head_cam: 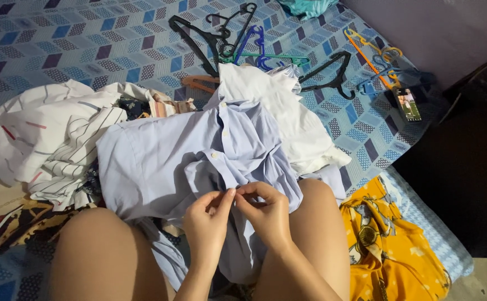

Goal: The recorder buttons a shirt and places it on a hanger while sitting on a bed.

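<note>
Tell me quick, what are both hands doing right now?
Left hand: closed, pinching the front edge of the light blue shirt.
Right hand: closed, pinching the same shirt edge, fingertips meeting the left hand's.

I sit on a bed (59, 39) spread with a blue patterned sheet — squares and diamonds in blue, purple and white. A pale wall (438, 28) rises at the far right, and beside the bed the floor (466, 184) lies dark — the light is dim and cool.
</note>
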